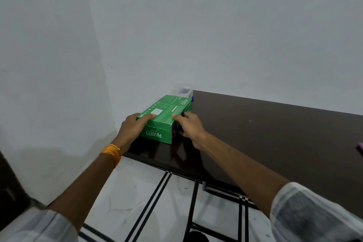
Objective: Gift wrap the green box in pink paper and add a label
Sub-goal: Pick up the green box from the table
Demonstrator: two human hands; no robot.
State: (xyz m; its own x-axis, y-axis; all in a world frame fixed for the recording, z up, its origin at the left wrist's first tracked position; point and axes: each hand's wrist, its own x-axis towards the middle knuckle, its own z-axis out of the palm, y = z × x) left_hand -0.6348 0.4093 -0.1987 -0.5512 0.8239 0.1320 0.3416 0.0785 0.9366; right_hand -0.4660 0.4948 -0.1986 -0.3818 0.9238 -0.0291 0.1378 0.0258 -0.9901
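Observation:
A green box (167,113) with white lettering lies at the far left end of a dark brown table (265,133), close to the wall corner. My left hand (133,126) grips its left near corner, fingers laid over the top. On the other side, my right hand (189,125) holds the right near corner, thumb on top and fingers curled down the side face. A sliver of pink paper (360,148) shows at the right edge of the view.
A clear plastic container (184,91) stands right behind the box against the wall. White walls meet in a corner to the left. Below the table's near edge lie a white tiled floor with black stripes and a black table leg (193,202).

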